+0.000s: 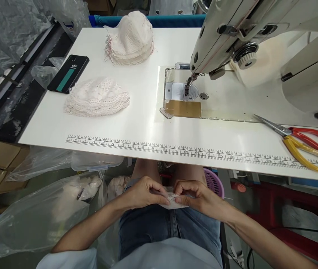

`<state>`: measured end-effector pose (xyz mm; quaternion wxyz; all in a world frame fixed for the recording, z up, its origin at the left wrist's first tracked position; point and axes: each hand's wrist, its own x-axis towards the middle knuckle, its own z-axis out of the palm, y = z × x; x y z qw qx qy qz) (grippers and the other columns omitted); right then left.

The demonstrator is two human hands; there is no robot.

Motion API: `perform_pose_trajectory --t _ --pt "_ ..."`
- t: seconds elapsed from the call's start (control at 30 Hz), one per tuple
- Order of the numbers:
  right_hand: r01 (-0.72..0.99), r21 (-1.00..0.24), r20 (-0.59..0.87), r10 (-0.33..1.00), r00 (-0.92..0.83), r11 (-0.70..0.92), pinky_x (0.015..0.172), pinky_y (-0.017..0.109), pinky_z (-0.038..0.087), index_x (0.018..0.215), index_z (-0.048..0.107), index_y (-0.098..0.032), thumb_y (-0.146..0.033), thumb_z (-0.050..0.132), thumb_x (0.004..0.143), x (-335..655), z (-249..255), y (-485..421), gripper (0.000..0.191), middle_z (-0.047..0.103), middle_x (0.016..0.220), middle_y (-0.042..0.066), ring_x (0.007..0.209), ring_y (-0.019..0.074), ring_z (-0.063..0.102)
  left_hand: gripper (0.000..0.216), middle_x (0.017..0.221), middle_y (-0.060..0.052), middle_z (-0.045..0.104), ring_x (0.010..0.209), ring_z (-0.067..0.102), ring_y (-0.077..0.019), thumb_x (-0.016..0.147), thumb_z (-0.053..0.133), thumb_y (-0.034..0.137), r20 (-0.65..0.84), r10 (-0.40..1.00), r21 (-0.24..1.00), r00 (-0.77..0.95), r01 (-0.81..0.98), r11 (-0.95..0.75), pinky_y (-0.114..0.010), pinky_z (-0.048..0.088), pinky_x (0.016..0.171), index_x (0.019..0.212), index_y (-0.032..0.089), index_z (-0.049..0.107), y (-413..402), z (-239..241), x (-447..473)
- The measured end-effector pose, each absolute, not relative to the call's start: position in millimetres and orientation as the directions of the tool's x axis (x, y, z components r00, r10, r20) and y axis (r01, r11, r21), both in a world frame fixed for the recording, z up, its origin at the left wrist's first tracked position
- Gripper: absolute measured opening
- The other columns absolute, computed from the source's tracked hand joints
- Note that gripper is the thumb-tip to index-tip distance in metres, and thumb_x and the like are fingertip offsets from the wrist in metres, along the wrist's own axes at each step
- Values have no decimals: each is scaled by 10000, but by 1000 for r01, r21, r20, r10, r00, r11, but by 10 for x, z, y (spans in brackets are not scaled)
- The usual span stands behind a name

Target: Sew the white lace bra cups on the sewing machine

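Over my lap, in front of the table edge, my left hand [149, 193] and my right hand [195, 195] pinch a small piece of white lace fabric [171, 203] between them. Thumbs and forefingers press on it from both sides; part of the piece is hidden by the fingers. On the white table [136, 129] lies a flat stack of white lace pieces [97, 98]. Behind that stack sits a taller pile of white lace cups [132, 39] with frayed edges.
A sewing machine [226, 41] fills the table's right side. Scissors [306, 144] with red and yellow handles lie at the front right. A black phone [68, 74] is at the left. Plastic bags [35, 220] and cardboard boxes [0, 164] stand below left; a purple basket [214, 182] is under the table.
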<state>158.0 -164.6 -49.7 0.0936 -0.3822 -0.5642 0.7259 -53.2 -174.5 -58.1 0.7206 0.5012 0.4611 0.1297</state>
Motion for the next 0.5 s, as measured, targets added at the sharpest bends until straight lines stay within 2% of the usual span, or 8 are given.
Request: perform_pose_trajectory --t 0.3,0.4,0.5 --pt "369 -920 -365 627 -689 -130 608 236 367 855 629 -189 -420 499 886 1588 -495 -1676 267 580 782 20 699 140 499 222 700 -29 705 619 582 -128 676 703 320 -540 647 839 538 286 463 -186 399 565 788 133 743 -1783 -647 -534" --pt "390 -912 -376 634 -676 -126 618 240 375 839 633 -193 -439 540 857 1561 -481 -1677 263 594 778 17 707 145 506 235 716 -28 712 625 587 -126 679 702 327 -535 652 843 537 288 455 -181 396 561 808 135 744 -1778 -628 -538" --pt "377 -905 -411 624 -664 -195 590 231 368 761 629 -185 -465 560 834 1537 -483 -1655 298 557 696 0 657 128 475 234 705 -27 711 616 585 -123 671 713 319 -538 647 840 540 272 471 -179 389 553 805 129 745 -1760 -595 -548"
